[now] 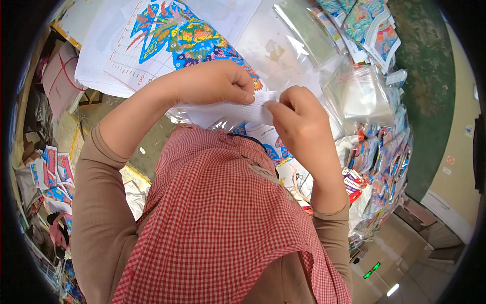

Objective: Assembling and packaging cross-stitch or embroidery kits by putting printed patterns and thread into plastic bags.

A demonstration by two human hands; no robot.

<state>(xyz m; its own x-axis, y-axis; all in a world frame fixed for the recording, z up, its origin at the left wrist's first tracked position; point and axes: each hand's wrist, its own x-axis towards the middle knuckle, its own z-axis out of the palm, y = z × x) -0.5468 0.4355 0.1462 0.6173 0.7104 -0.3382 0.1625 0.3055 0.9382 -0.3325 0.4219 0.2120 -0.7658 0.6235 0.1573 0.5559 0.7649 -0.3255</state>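
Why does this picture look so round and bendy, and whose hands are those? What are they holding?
The picture comes from a small camera worn on a person's head, looking down. Its lens sees very wide, so straight edges curve and the corners go dark. The red checked apron at the bottom is the person's own clothing.

The two hands are that person's. The left hand and the right hand meet in the middle and pinch a folded piece of white cloth between them.

Behind the hands lies a big paper chart with a colourful picture on a grid. To the right are clear plastic bags and a pile of colourful packets.
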